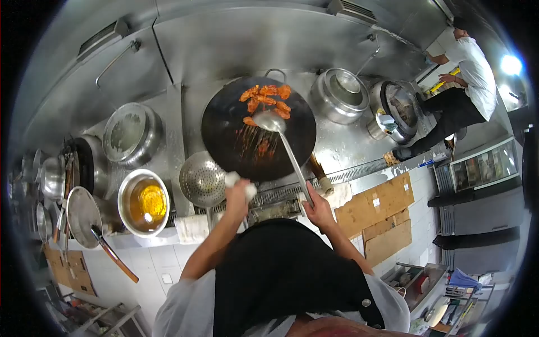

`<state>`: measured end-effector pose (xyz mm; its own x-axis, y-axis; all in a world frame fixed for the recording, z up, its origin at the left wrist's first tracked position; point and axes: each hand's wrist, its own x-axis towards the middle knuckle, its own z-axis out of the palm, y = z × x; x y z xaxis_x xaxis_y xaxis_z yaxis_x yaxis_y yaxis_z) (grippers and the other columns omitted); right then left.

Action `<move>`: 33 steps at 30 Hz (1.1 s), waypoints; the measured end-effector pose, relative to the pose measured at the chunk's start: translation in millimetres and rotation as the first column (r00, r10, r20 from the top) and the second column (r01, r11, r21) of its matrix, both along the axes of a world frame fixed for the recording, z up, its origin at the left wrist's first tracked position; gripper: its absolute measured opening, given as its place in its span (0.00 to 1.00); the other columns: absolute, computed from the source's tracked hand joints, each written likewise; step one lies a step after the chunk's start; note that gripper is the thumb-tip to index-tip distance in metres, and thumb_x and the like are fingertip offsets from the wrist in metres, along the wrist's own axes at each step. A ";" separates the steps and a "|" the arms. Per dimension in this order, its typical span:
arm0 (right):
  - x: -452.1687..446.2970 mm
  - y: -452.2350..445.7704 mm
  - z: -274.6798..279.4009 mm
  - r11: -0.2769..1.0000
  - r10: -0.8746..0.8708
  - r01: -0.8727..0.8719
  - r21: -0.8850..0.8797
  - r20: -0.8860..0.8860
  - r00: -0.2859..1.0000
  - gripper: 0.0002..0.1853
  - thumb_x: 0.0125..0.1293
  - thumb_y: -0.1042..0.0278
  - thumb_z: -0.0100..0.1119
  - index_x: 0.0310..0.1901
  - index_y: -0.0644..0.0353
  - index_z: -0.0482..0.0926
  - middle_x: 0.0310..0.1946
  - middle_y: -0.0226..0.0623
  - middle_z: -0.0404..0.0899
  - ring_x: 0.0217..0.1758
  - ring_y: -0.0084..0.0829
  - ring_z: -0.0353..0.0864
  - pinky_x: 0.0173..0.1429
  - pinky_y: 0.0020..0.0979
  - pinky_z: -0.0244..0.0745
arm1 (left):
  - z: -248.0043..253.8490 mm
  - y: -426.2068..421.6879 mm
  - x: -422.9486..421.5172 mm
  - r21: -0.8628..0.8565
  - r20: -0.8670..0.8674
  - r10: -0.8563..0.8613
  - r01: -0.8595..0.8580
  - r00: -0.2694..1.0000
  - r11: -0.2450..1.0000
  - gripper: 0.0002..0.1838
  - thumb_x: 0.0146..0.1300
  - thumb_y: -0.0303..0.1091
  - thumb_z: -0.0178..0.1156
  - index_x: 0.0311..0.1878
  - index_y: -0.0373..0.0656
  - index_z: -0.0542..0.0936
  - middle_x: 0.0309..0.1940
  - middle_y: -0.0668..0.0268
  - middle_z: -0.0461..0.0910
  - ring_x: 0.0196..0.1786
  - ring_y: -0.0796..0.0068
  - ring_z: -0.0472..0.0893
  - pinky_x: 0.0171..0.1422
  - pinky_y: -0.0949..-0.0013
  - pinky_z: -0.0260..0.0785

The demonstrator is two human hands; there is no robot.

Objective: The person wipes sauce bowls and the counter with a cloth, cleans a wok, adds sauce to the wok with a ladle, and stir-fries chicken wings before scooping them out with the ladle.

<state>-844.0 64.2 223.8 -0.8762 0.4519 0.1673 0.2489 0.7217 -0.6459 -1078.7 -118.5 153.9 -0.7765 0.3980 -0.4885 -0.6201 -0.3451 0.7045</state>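
Note:
A large black wok [224,121] stands in front of me, with several reddish-orange fried pieces [265,100] at its far side and streaks of sauce and oil lower down. My right hand [319,210] is wrapped round the long handle of a metal ladle [270,121], whose bowl rests over the wok just below the pieces. At the wok's near left edge, my left hand [237,199] is closed on a white cloth [249,191]. Beside that hand, to its left, lies a perforated metal strainer [201,178].
Left of the strainer is a metal bowl of yellow oil [145,203]. Lidded pots [124,135] stand farther left, and a handled strainer [84,218] overhangs the edge. Right of the wok are a pot [339,96] and a round cooker [396,109]. Another person [474,76] stands at the far right.

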 end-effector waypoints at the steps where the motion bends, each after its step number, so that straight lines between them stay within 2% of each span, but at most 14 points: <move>1: 17.5 -8.8 -7.3 0.996 -0.011 0.010 0.086 0.006 1.000 0.44 0.65 0.72 0.66 0.81 0.53 0.57 0.40 0.61 0.84 0.41 0.64 0.84 0.44 0.53 0.80 | 2.2 9.1 -13.6 0.038 -0.012 -0.007 0.007 1.000 0.999 0.09 0.60 0.25 0.64 0.44 0.42 0.80 0.36 0.64 0.83 0.34 0.68 0.83 0.38 0.62 0.77; 5: 62.2 -16.2 -0.4 0.999 0.042 -0.048 0.014 0.272 0.961 0.42 0.66 0.75 0.65 0.81 0.57 0.58 0.42 0.58 0.84 0.44 0.59 0.85 0.47 0.46 0.80 | 37.9 27.8 -45.6 -0.081 0.144 -0.110 0.122 0.983 0.989 0.08 0.60 0.34 0.67 0.40 0.46 0.79 0.32 0.64 0.82 0.31 0.70 0.83 0.28 0.64 0.72; 9: 34.3 -11.7 43.9 0.993 0.101 -0.120 0.016 0.436 0.894 0.44 0.66 0.67 0.64 0.82 0.49 0.54 0.38 0.62 0.83 0.41 0.65 0.84 0.48 0.58 0.78 | 15.5 42.4 -58.5 -0.149 0.195 -0.147 0.178 0.970 0.973 0.10 0.60 0.37 0.68 0.41 0.50 0.78 0.31 0.65 0.82 0.30 0.69 0.82 0.30 0.60 0.71; 14: -51.1 39.3 31.9 0.978 0.164 -0.193 0.073 0.292 0.942 0.43 0.68 0.66 0.62 0.82 0.48 0.54 0.43 0.65 0.83 0.46 0.66 0.82 0.49 0.58 0.77 | -4.1 17.7 -33.2 0.101 -0.040 -0.030 0.034 0.999 0.994 0.03 0.60 0.24 0.63 0.36 0.41 0.81 0.34 0.64 0.81 0.35 0.70 0.82 0.38 0.62 0.76; 17: -58.8 41.6 50.8 0.998 0.056 -0.059 0.002 0.291 0.955 0.42 0.68 0.68 0.63 0.81 0.49 0.56 0.42 0.66 0.83 0.46 0.68 0.81 0.49 0.55 0.78 | -10.8 -41.0 14.7 -0.012 0.036 0.002 -0.002 0.999 1.000 0.04 0.57 0.24 0.64 0.35 0.41 0.80 0.32 0.65 0.81 0.34 0.70 0.81 0.39 0.65 0.75; 19: -32.4 31.9 61.6 0.989 0.149 -0.147 -0.019 0.095 0.984 0.41 0.68 0.69 0.64 0.81 0.50 0.58 0.46 0.62 0.84 0.41 0.62 0.85 0.48 0.49 0.80 | -16.3 -66.3 42.4 -0.100 0.006 -0.043 0.044 0.999 0.994 0.01 0.59 0.26 0.63 0.34 0.42 0.80 0.31 0.65 0.80 0.33 0.70 0.81 0.35 0.65 0.75; 20: -16.3 33.3 52.4 0.958 0.198 -0.195 -0.211 -0.007 0.980 0.41 0.70 0.70 0.65 0.81 0.51 0.58 0.48 0.52 0.87 0.33 0.47 0.84 0.45 0.43 0.81 | -5.4 -68.5 51.5 -0.142 0.036 -0.043 0.048 0.998 0.989 0.01 0.60 0.27 0.62 0.35 0.43 0.80 0.31 0.66 0.79 0.32 0.70 0.81 0.32 0.65 0.74; 21: -1.1 29.7 80.9 0.877 0.244 -0.166 -0.451 0.119 0.962 0.40 0.71 0.71 0.64 0.82 0.52 0.57 0.50 0.45 0.86 0.33 0.36 0.81 0.45 0.38 0.81 | 12.1 -68.1 58.1 -0.184 0.064 -0.036 0.047 0.997 0.982 0.01 0.61 0.28 0.61 0.36 0.43 0.79 0.31 0.66 0.79 0.30 0.70 0.81 0.29 0.65 0.73; 23: 20.3 43.5 108.7 0.542 0.383 0.066 -0.838 0.316 0.868 0.40 0.71 0.71 0.63 0.82 0.53 0.57 0.51 0.46 0.84 0.43 0.37 0.83 0.52 0.35 0.81 | 68.1 -27.6 42.5 -0.103 0.085 0.065 -0.056 0.994 0.993 0.05 0.61 0.27 0.64 0.38 0.45 0.78 0.29 0.68 0.78 0.28 0.71 0.80 0.28 0.65 0.72; 26: 26.9 81.2 91.4 0.448 0.468 -0.013 -0.894 0.222 0.856 0.38 0.73 0.71 0.62 0.82 0.49 0.59 0.42 0.35 0.82 0.27 0.22 0.75 0.34 0.28 0.76 | 50.1 26.0 -5.9 -0.129 0.086 -0.068 0.078 0.994 0.989 0.07 0.60 0.37 0.67 0.37 0.52 0.78 0.26 0.69 0.80 0.26 0.74 0.78 0.27 0.64 0.67; 27: 20.8 95.5 74.8 0.440 0.473 -0.024 -0.898 0.209 0.856 0.38 0.73 0.71 0.62 0.82 0.49 0.59 0.42 0.35 0.82 0.27 0.22 0.75 0.34 0.28 0.76 | 45.0 36.7 -14.1 -0.096 0.142 -0.106 0.121 0.984 0.988 0.07 0.61 0.36 0.67 0.37 0.52 0.77 0.27 0.69 0.80 0.27 0.73 0.79 0.28 0.64 0.68; 29: 4.6 125.4 42.4 0.871 0.463 -0.416 -0.263 0.151 0.874 0.39 0.72 0.69 0.63 0.82 0.47 0.59 0.37 0.38 0.82 0.31 0.33 0.79 0.42 0.35 0.80 | 20.1 39.1 -8.4 -0.102 0.072 -0.085 0.092 0.994 0.991 0.05 0.61 0.33 0.66 0.36 0.50 0.78 0.27 0.68 0.81 0.28 0.72 0.80 0.28 0.62 0.70; 31: -9.8 135.7 53.7 0.887 0.429 -0.364 -0.285 0.211 0.878 0.40 0.70 0.66 0.66 0.81 0.48 0.59 0.41 0.49 0.84 0.36 0.41 0.82 0.50 0.39 0.79 | 7.6 25.0 20.0 -0.040 0.033 -0.006 0.007 0.999 0.999 0.03 0.61 0.29 0.64 0.36 0.44 0.80 0.28 0.66 0.81 0.31 0.70 0.82 0.33 0.62 0.73; 33: -15.5 142.1 52.1 0.961 0.276 -0.261 -0.091 0.271 0.922 0.42 0.69 0.64 0.67 0.81 0.48 0.59 0.47 0.58 0.84 0.37 0.41 0.82 0.50 0.38 0.79 | -15.7 -1.6 56.3 -0.041 -0.004 -0.011 0.011 1.000 0.999 0.03 0.61 0.26 0.63 0.38 0.39 0.82 0.30 0.65 0.82 0.35 0.70 0.83 0.39 0.63 0.75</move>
<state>-859.5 206.3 275.9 -0.9736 0.1950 -0.1185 0.2261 0.7538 -0.6170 -1022.4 -120.0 138.1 -0.7740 0.3864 -0.5016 -0.6210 -0.3090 0.7203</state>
